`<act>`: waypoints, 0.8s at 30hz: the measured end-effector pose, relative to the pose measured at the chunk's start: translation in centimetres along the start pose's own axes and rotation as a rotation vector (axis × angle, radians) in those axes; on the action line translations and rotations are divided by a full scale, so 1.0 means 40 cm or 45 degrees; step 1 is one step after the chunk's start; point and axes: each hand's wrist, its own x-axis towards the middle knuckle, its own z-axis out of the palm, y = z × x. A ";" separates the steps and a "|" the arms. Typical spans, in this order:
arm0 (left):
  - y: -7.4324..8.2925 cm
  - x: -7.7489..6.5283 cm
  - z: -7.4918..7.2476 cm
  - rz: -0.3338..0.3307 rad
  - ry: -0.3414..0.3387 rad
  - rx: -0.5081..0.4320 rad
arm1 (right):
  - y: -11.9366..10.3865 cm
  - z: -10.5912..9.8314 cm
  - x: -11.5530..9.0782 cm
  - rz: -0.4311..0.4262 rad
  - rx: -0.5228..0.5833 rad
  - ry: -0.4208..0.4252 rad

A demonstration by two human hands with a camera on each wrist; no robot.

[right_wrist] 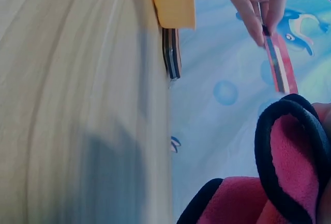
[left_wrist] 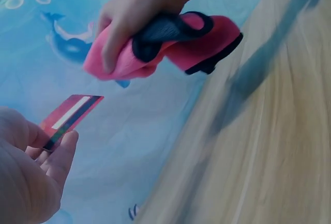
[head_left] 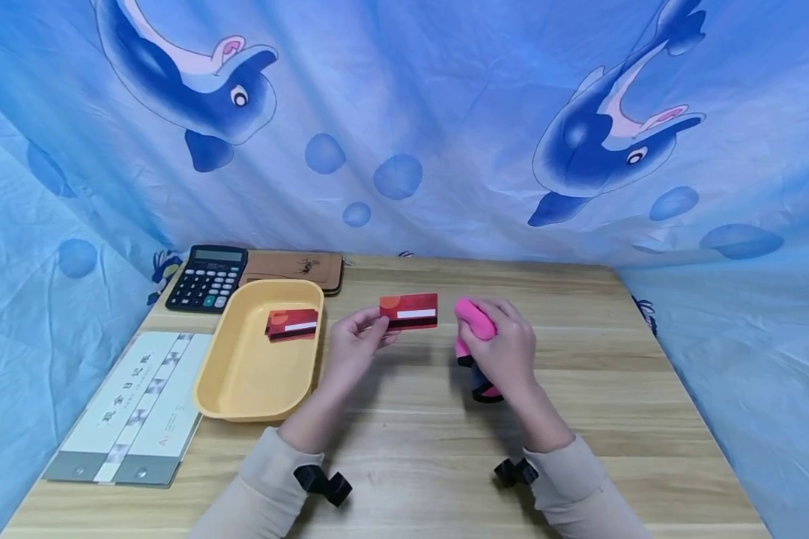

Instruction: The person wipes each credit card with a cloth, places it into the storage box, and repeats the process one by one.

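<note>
Between thumb and fingers my left hand (head_left: 356,340) pinches a red card (head_left: 418,305) by its left end, above the table. The card's face with a dark stripe and a white strip shows in all three views. Just to the right, my right hand (head_left: 508,340) grips a bunched pink cloth (head_left: 475,318) with dark edging, and part of it hangs below the fingers. A gap separates cloth and card in the head view. More red cards (head_left: 291,324) lie stacked in the yellow tray (head_left: 259,382), left of my left hand.
A black calculator (head_left: 207,278) stands behind the tray, beside a brown notebook-like item (head_left: 290,271). At the left lies a white and grey ledger book (head_left: 131,404). The wooden table (head_left: 431,464) ends at a blue dolphin-print curtain (head_left: 445,150).
</note>
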 end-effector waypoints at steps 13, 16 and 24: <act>0.055 0.039 -0.133 -0.148 0.189 0.103 | 0.044 -0.011 -0.009 0.057 0.019 0.014; 0.063 0.049 -0.173 -0.145 0.233 0.121 | 0.052 -0.015 -0.012 0.061 0.014 0.008; 0.067 0.072 -0.281 -0.124 0.291 0.041 | 0.078 -0.023 -0.021 0.088 -0.007 0.001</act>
